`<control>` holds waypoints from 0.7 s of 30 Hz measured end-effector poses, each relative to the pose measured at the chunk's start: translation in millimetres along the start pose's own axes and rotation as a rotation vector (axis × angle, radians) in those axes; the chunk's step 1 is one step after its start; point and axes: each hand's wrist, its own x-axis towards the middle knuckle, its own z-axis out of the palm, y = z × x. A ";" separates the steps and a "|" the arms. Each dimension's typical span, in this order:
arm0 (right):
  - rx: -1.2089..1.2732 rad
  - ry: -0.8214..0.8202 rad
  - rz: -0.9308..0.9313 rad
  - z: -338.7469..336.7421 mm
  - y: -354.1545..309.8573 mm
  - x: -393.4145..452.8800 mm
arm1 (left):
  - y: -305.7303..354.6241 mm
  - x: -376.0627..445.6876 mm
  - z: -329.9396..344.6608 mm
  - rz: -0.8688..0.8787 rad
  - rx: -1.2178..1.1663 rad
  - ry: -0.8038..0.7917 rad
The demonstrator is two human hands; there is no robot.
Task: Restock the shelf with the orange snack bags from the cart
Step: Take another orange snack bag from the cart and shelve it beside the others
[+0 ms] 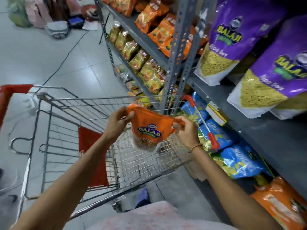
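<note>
Both hands grip one orange bag (150,128) by its top corners above the cart (103,103), the left hand (117,121) pinching the left corner, the right hand (186,130) the right. The bag hangs below the fingers, long axis running down into the basket. The shelf (274,133) stands to the right, so the right hand is the nearer.
</note>
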 end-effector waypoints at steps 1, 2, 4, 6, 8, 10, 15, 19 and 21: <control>0.058 0.061 0.000 -16.5 -3.5 -6.1 | 13.2 4.5 16.8 0.042 -0.038 0.011; 0.107 0.129 -0.008 -34.4 -6.6 -12.7 | 27.8 9.2 33.8 0.087 -0.090 0.007; 0.169 0.261 -0.039 -68.6 -10.6 -29.2 | 59.5 15.6 67.7 0.177 -0.181 -0.042; 0.216 0.381 -0.039 -101.5 -15.4 -49.7 | 88.7 19.9 99.0 0.263 -0.228 -0.119; 0.245 0.502 -0.031 -133.6 -21.5 -71.7 | 121.1 18.9 129.4 0.347 -0.242 -0.193; 0.253 0.644 -0.048 -164.2 -26.4 -94.8 | 147.8 14.3 159.8 0.433 -0.215 -0.285; 0.224 1.015 0.023 -231.5 -18.6 -159.8 | 191.6 -16.5 247.6 0.544 -0.226 -0.522; 0.134 1.265 0.106 -275.3 1.1 -220.3 | 205.8 -62.0 318.5 0.559 -0.232 -0.708; 0.062 1.364 0.125 -296.0 8.2 -251.2 | 211.3 -89.7 349.2 0.554 -0.254 -0.808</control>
